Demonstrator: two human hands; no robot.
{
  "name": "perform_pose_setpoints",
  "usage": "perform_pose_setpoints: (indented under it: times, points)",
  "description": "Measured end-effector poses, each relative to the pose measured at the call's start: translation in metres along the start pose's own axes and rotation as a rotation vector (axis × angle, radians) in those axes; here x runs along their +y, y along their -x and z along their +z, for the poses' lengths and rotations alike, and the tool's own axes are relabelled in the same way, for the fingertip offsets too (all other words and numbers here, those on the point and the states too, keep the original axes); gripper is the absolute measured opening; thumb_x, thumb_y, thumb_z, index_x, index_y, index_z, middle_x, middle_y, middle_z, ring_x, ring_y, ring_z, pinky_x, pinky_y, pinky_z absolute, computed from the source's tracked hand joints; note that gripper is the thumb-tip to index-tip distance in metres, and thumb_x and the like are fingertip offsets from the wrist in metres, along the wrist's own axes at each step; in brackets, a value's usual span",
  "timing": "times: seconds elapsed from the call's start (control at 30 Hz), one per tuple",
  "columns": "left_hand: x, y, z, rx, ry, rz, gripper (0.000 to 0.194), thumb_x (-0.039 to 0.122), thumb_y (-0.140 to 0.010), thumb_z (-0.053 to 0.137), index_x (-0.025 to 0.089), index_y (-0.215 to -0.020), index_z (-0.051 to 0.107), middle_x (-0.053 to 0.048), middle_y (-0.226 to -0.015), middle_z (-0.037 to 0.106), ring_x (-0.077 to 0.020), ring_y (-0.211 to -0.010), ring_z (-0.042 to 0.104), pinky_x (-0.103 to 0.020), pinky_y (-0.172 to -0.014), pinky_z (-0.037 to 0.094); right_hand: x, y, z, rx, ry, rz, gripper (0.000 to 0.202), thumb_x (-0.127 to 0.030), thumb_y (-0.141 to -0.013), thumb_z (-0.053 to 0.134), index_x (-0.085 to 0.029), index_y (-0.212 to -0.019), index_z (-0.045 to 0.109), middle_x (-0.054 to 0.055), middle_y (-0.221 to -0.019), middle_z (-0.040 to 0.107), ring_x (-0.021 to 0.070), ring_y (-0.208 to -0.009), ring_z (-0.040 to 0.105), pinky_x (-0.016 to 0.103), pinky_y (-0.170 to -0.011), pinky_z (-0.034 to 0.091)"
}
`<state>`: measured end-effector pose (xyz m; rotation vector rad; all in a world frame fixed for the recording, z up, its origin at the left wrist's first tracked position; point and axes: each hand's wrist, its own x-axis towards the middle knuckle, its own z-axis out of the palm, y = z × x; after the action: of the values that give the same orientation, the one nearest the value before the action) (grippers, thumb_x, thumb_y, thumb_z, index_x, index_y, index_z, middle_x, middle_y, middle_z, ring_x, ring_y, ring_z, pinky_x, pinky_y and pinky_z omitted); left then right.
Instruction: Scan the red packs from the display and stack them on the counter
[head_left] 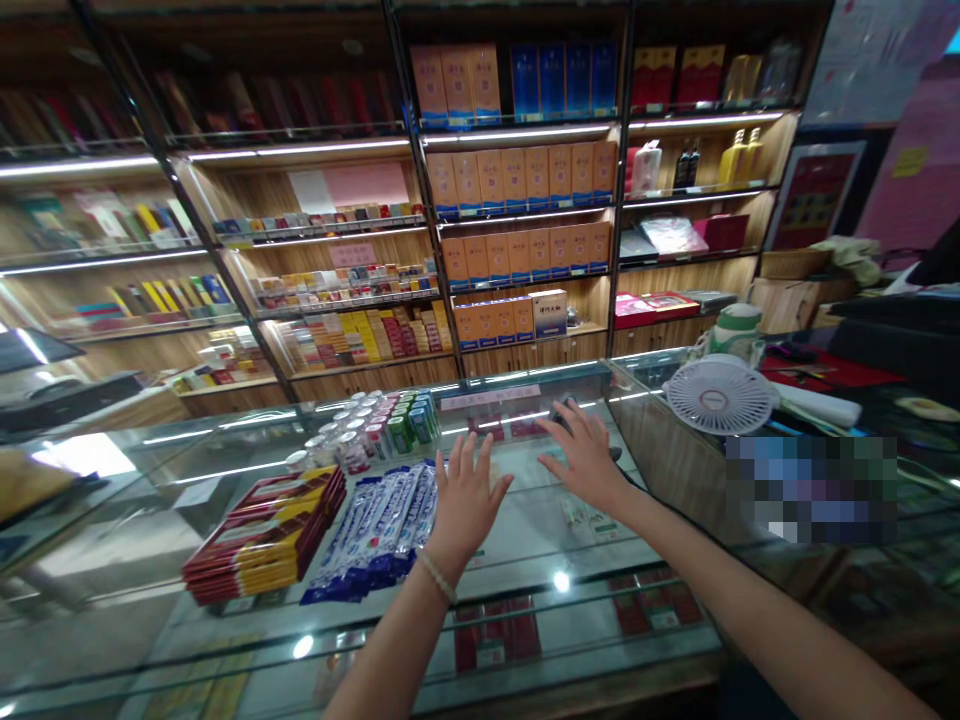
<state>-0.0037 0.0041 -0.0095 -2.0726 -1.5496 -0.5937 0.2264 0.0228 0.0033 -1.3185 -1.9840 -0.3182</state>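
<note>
My left hand [466,500], with a beaded bracelet [436,575] at the wrist, is open over the glass counter [517,535], its fingers spread. It is nearest to a row of blue-and-white wrapped packets [375,530] on its left and overlaps their right edge in view. My right hand [586,455] is open too, fingers apart, farther right above the counter. A small dark object [564,408] shows behind its fingertips; I cannot tell its kind or whether the fingers touch it. A black cable [634,482] runs partly hidden behind the right forearm.
Stacked red-and-yellow packs [266,535] lie at the left, with several small cans and jars [405,425] behind. A white fan [720,395] and a green-lidded bottle [739,325] stand at the right. Lit shelves [525,215] with boxes line the back wall.
</note>
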Motion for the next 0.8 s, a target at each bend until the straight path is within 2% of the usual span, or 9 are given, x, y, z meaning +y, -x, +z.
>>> perform_pose_setpoints:
  times: [0.1,0.2,0.27,0.33,0.47,0.53,0.6,0.7,0.8]
  points:
    - [0.002,0.000,-0.001,-0.014,0.001,-0.013,0.063,0.055,-0.101,0.045,0.024,-0.156,0.043,-0.014,-0.160,0.046,-0.0341,-0.150,0.038,-0.063,-0.123,0.028,-0.016,-0.050,-0.025,0.153,-0.199,-0.025,0.036,-0.045,-0.089,0.068,-0.029,-0.121,0.068,0.010,-0.163,0.037,0.0351,-0.156,0.021,0.063,-0.121,0.022]
    - [0.003,0.002,-0.003,-0.028,0.008,-0.021,0.062,0.056,-0.102,0.044,0.025,-0.156,0.043,-0.012,-0.160,0.046,-0.0332,-0.151,0.037,-0.064,-0.123,0.027,-0.043,-0.099,-0.053,0.279,-0.345,-0.116,0.019,-0.043,-0.087,0.068,-0.027,-0.097,0.070,0.001,-0.169,0.025,0.0364,-0.158,0.012,0.065,-0.121,0.018]
    - [0.002,0.003,-0.003,-0.029,0.013,-0.023,0.061,0.056,-0.102,0.042,0.026,-0.155,0.045,-0.012,-0.161,0.046,-0.0324,-0.151,0.037,-0.064,-0.124,0.026,-0.061,-0.120,-0.067,0.331,-0.396,-0.149,0.015,-0.040,-0.089,0.063,-0.026,-0.088,0.068,-0.003,-0.169,0.025,0.0365,-0.158,0.010,0.066,-0.121,0.015]
    - [0.002,0.004,-0.003,-0.033,0.018,-0.031,0.061,0.056,-0.102,0.043,0.026,-0.155,0.046,-0.013,-0.161,0.046,-0.0321,-0.151,0.036,-0.063,-0.125,0.025,-0.073,-0.130,-0.074,0.355,-0.423,-0.160,0.015,-0.038,-0.089,0.061,-0.025,-0.084,0.067,-0.003,-0.169,0.027,0.0357,-0.158,0.011,0.065,-0.121,0.015]
    - [0.002,0.004,-0.004,-0.032,0.013,-0.031,0.061,0.056,-0.101,0.044,0.025,-0.155,0.046,-0.013,-0.160,0.046,-0.0321,-0.151,0.037,-0.063,-0.125,0.025,-0.070,-0.125,-0.071,0.318,-0.361,-0.141,0.022,-0.040,-0.093,0.055,-0.025,-0.085,0.069,-0.004,-0.168,0.028,0.0359,-0.158,0.012,0.065,-0.120,0.015]
    - [0.003,0.003,-0.005,-0.031,0.021,-0.024,0.062,0.056,-0.102,0.043,0.025,-0.155,0.045,-0.013,-0.160,0.046,-0.0327,-0.151,0.037,-0.064,-0.124,0.025,-0.060,-0.115,-0.065,0.266,-0.294,-0.110,0.026,-0.042,-0.096,0.051,-0.025,-0.094,0.071,-0.003,-0.168,0.027,0.0363,-0.158,0.012,0.065,-0.120,0.015]
    - [0.004,0.003,-0.006,-0.025,0.032,-0.019,0.062,0.056,-0.102,0.042,0.025,-0.155,0.045,-0.014,-0.160,0.046,-0.0333,-0.151,0.037,-0.065,-0.123,0.025,-0.048,-0.102,-0.057,0.214,-0.234,-0.096,0.029,-0.044,-0.096,0.051,-0.027,-0.111,0.070,0.002,-0.169,0.025,0.0359,-0.157,0.014,0.063,-0.120,0.017]
    - [0.004,0.003,-0.008,-0.019,0.032,-0.018,0.061,0.055,-0.102,0.043,0.025,-0.155,0.046,-0.014,-0.160,0.046,-0.0338,-0.151,0.037,-0.065,-0.123,0.025,-0.031,-0.075,-0.041,0.110,-0.125,-0.052,0.049,-0.047,-0.098,0.050,-0.031,-0.145,0.053,0.008,-0.172,0.018,0.0359,-0.158,0.013,0.064,-0.120,0.021]
    - [0.004,0.004,-0.008,-0.030,0.032,-0.017,0.061,0.054,-0.102,0.043,0.026,-0.155,0.045,-0.013,-0.161,0.046,-0.0340,-0.151,0.036,-0.066,-0.124,0.023,-0.020,-0.044,-0.025,-0.001,0.044,0.005,0.060,-0.046,-0.101,0.044,-0.035,-0.158,0.035,0.010,-0.172,0.018,0.0372,-0.158,0.012,0.067,-0.118,0.022]
